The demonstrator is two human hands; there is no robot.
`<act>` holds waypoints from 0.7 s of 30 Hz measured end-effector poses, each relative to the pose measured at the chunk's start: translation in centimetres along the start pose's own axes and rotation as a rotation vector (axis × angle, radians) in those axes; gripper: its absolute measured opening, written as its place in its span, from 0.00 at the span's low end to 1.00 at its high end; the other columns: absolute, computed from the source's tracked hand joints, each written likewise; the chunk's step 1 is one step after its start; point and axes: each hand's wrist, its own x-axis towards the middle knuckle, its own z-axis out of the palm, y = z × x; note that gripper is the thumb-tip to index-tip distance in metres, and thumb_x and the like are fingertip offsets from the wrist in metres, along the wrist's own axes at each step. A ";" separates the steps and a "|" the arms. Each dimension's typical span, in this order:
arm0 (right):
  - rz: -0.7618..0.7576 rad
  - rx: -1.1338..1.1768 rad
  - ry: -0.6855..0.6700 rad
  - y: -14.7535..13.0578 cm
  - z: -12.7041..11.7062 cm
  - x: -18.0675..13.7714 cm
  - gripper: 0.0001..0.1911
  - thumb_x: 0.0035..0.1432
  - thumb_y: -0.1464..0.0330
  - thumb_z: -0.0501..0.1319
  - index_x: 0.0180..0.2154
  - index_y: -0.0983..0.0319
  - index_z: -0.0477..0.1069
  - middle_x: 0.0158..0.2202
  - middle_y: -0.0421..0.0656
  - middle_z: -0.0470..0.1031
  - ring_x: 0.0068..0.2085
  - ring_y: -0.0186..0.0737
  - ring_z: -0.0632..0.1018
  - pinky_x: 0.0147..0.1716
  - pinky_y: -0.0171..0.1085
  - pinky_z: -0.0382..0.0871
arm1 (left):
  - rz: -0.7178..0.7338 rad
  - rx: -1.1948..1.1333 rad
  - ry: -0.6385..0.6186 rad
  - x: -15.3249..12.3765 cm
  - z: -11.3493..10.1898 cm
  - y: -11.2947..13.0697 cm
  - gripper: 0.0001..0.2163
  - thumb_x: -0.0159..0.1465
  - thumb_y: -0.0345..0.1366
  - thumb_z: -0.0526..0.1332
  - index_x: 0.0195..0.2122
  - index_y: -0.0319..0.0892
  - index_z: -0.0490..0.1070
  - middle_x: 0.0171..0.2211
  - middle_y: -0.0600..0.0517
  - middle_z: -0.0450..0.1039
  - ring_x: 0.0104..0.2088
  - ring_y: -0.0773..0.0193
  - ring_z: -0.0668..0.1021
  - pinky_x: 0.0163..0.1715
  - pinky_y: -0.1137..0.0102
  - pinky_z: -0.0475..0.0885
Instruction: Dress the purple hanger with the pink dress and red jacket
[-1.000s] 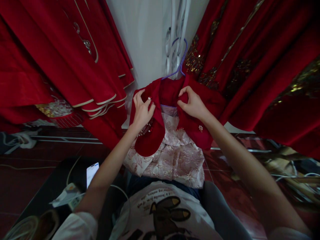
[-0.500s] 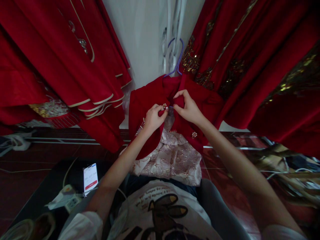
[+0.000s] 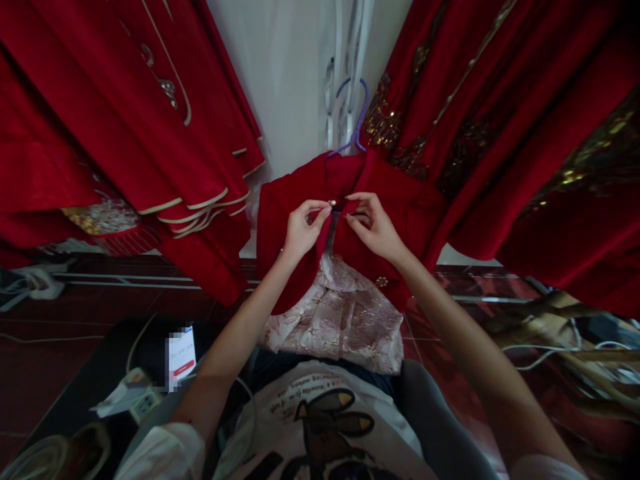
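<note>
Through the head camera I see a short red fabric jacket [image 3: 293, 183] hanging, a pale pink brocade garment [image 3: 345, 323] below it. My left hand [image 3: 304, 230] pinches the jacket's front edge; my right hand [image 3: 375, 227] meets the opposite edge, whether gripping I cannot tell. A slim purple hanger [image 3: 362, 123] rises from the jacket's neckline; a small pearly bead [image 3: 333, 203] sits by the pinched edge.

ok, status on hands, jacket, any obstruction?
Left hand pinching jacket edge by a pearly bead; right hand at opposite edge. Jacket on purple hanger, front edges apart. Nothing seen blocking the gap.
</note>
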 end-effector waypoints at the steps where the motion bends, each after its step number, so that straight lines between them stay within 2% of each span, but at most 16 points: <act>1: 0.007 -0.009 0.019 0.1 0.1 0.1 0.18 0.59 0.63 0.60 0.51 0.53 0.60 0.46 0.44 0.68 0.45 0.41 0.74 0.47 0.44 0.74 | -0.012 -0.005 -0.016 -0.1 0.0 0.1 0.05 0.63 0.35 0.62 0.39 0.42 0.71 0.42 0.47 0.78 0.44 0.62 0.80 0.48 0.65 0.74; 5: 0.017 -0.053 0.045 0.2 0.3 0.3 0.17 0.59 0.62 0.61 0.50 0.53 0.62 0.44 0.44 0.69 0.45 0.42 0.75 0.46 0.44 0.75 | -0.030 0.013 -0.108 -0.4 0.1 0.2 0.04 0.63 0.32 0.62 0.38 0.42 0.69 0.41 0.48 0.77 0.42 0.64 0.79 0.47 0.67 0.73; 12: -0.014 -0.082 0.107 -0.1 0.3 0.4 0.15 0.59 0.63 0.62 0.48 0.55 0.65 0.40 0.42 0.72 0.43 0.41 0.77 0.43 0.42 0.76 | 0.076 0.113 -0.163 -0.2 0.3 -0.2 0.02 0.65 0.32 0.60 0.39 0.42 0.69 0.38 0.50 0.76 0.40 0.65 0.78 0.46 0.68 0.71; 17: -0.027 -0.089 0.133 0.3 0.1 0.5 0.16 0.58 0.63 0.63 0.47 0.57 0.66 0.41 0.42 0.74 0.41 0.39 0.78 0.41 0.39 0.77 | 0.052 0.099 -0.119 -0.2 0.2 -1.0 0.07 0.63 0.32 0.61 0.42 0.43 0.65 0.41 0.50 0.74 0.40 0.66 0.77 0.44 0.69 0.71; 21: -0.041 -0.114 0.162 0.5 0.2 0.5 0.15 0.58 0.64 0.63 0.47 0.58 0.67 0.39 0.42 0.74 0.40 0.38 0.78 0.39 0.38 0.77 | 0.063 0.071 -0.139 -0.3 0.3 -1.0 0.06 0.64 0.31 0.60 0.41 0.42 0.66 0.40 0.50 0.74 0.41 0.66 0.77 0.45 0.69 0.71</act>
